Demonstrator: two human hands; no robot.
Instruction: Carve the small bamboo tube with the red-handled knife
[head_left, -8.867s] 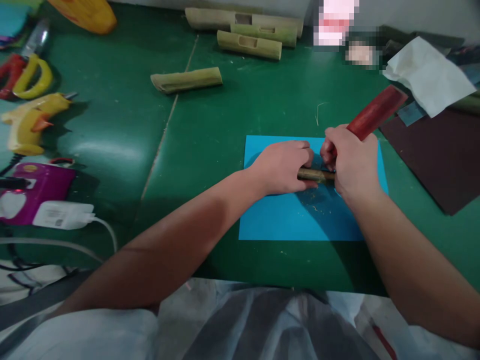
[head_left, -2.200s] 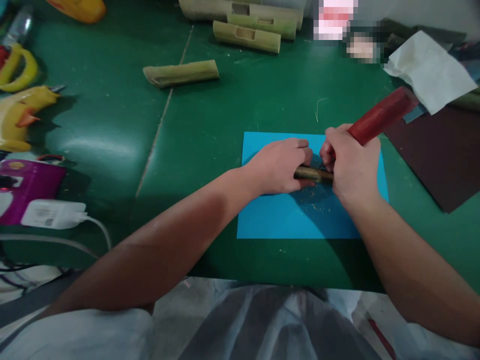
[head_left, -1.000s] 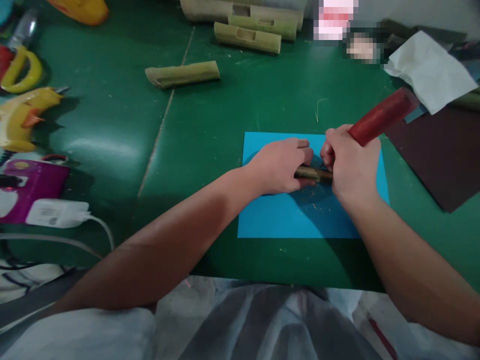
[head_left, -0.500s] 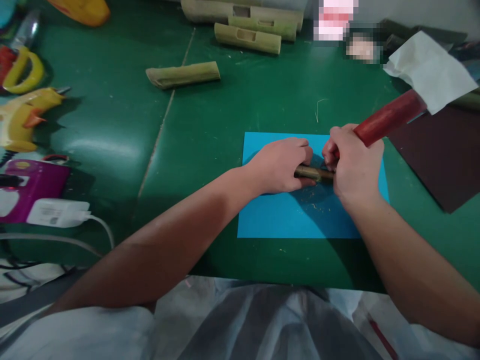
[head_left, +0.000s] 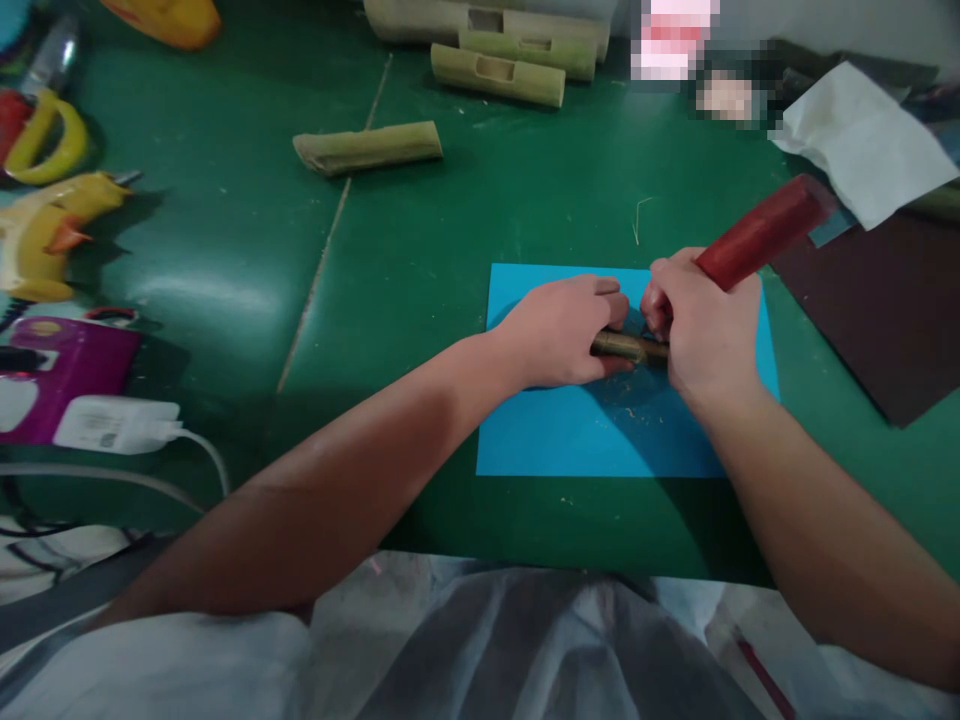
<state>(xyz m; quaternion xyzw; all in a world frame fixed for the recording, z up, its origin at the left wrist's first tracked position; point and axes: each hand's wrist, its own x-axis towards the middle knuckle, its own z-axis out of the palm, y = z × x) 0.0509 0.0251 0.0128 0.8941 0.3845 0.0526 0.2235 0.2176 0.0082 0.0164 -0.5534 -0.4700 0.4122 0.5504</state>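
A thin brown bamboo piece (head_left: 630, 347) lies crosswise over a blue sheet (head_left: 555, 440) on the green table. Closed around its left part is my left hand (head_left: 559, 330), fingers curled over the top and thumb along the near side. My right hand (head_left: 709, 340) is wrapped round a tool with a thick red handle (head_left: 769, 230), which slants up to the right. The tool's working end is hidden by my fingers, close to the bamboo. Small pale shavings (head_left: 637, 415) are scattered on the sheet below the bamboo.
Several cut bamboo tubes (head_left: 499, 75) lie at the back, and another bamboo piece (head_left: 367, 150) is nearer. Along the left are yellow-handled scissors (head_left: 49, 140), a yellow glue gun (head_left: 52, 230) and a purple power strip (head_left: 82, 370). A dark brown sheet (head_left: 885, 310) and white paper (head_left: 862, 140) lie right.
The red handle has dipped and shifted slightly left, with my right hand moving a little left. My left hand and the bamboo piece stay almost in place.
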